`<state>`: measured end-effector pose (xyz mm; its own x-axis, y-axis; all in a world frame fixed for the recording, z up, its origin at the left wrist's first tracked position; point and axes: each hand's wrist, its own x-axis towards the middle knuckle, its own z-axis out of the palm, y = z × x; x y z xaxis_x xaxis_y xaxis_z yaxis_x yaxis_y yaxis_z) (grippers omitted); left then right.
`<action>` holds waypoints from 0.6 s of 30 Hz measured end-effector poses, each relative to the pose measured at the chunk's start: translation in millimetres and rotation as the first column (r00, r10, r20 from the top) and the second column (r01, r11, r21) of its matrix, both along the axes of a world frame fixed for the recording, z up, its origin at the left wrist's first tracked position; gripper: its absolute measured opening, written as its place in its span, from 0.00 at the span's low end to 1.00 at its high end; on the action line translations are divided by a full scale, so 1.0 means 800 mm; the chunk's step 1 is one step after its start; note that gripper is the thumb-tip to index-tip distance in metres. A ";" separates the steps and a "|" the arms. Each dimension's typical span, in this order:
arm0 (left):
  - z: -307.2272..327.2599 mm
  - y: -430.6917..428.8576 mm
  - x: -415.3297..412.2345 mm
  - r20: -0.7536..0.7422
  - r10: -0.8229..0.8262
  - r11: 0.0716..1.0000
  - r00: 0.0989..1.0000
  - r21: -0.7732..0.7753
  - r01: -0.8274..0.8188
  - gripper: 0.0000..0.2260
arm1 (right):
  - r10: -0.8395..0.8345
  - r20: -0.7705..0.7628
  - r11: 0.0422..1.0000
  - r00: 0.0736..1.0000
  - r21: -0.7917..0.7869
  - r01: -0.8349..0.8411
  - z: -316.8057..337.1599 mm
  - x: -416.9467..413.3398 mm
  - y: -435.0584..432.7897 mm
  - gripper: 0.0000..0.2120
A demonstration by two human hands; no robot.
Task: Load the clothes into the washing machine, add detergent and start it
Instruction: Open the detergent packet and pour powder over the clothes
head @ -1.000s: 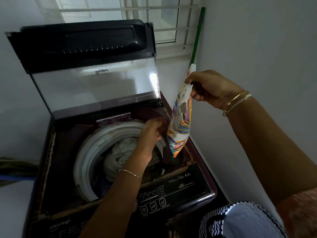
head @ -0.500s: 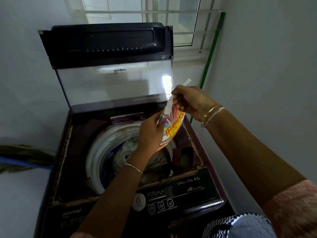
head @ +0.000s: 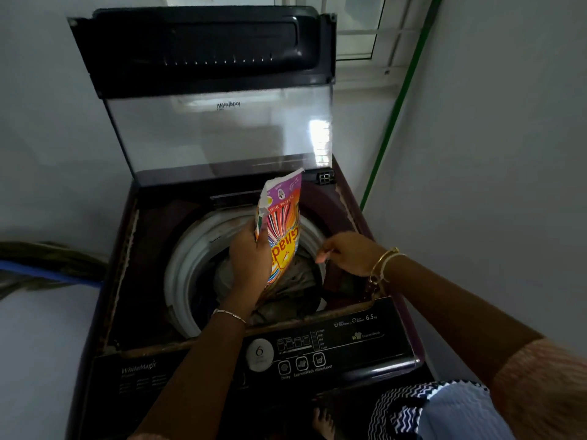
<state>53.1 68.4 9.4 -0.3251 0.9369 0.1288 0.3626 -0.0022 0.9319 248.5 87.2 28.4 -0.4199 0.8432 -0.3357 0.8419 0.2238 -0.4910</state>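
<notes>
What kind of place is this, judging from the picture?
Probably a home laundry corner: a top-loading washer with its lid open stands against white walls, clothes in its drum, below a barred window.

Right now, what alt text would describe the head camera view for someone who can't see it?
A person's left hand holds a colourful detergent packet over the open washing machine, clothes in its drum; the right hand hovers beside it.

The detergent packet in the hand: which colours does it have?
Detergent packet: orange with pink and yellow rays, purple top; the head view shows it.
</notes>
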 end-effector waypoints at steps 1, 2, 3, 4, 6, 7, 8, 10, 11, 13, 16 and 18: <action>0.001 -0.002 -0.004 0.014 0.007 1.000 1.000 -0.001 -0.007 0.18 | 0.039 0.083 0.998 0.996 0.037 -0.042 -0.012 0.004 -0.002 0.16; 0.002 -0.003 -0.008 0.033 0.009 1.000 0.999 0.003 -0.010 0.18 | 0.068 0.163 0.995 0.984 0.058 -0.078 -0.020 0.006 -0.003 0.18; 0.003 -0.004 -0.013 0.052 0.017 1.000 0.998 0.004 -0.017 0.17 | 0.096 0.235 0.991 0.967 0.071 -0.116 -0.027 0.008 -0.003 0.19; 0.006 -0.006 -0.017 0.068 0.025 1.000 0.997 -0.004 -0.025 0.16 | 0.119 0.293 0.986 0.949 0.078 -0.148 -0.033 0.009 -0.003 0.19; 0.011 -0.009 -0.025 0.110 0.042 0.998 0.993 -0.044 -0.037 0.13 | 0.152 0.361 0.977 0.920 0.083 -0.194 -0.041 0.012 -0.002 0.18; 0.013 -0.011 -0.029 0.131 0.051 0.997 0.990 -0.056 -0.044 0.11 | 0.162 0.384 0.972 0.909 0.095 -0.213 -0.045 0.012 -0.002 0.17; 0.015 -0.012 -0.033 0.143 0.060 0.997 0.988 -0.063 -0.051 0.11 | 0.168 0.411 0.964 0.896 0.122 -0.236 -0.047 0.012 -0.003 0.17; 0.019 -0.015 -0.040 0.154 0.070 0.996 0.986 -0.070 -0.059 0.11 | 0.183 0.462 0.936 0.868 0.189 -0.298 -0.054 0.008 -0.004 0.21; 0.022 -0.017 -0.043 0.158 0.067 0.996 0.985 -0.064 -0.058 0.11 | 0.191 0.482 0.919 0.855 0.217 -0.328 -0.056 0.006 -0.005 0.22; 0.024 -0.020 -0.050 0.147 0.068 0.997 0.987 -0.055 -0.060 0.11 | 0.194 0.512 0.897 0.837 0.252 -0.362 -0.057 0.003 -0.008 0.21; 0.033 -0.025 -0.062 0.155 0.068 0.997 0.986 -0.054 -0.060 0.11 | 0.185 0.544 0.879 0.818 0.281 -0.385 -0.059 0.001 -0.012 0.19; 0.037 -0.029 -0.069 0.175 0.077 0.997 0.982 -0.045 -0.070 0.10 | 0.174 0.555 0.885 0.813 0.274 -0.376 -0.064 0.001 -0.015 0.19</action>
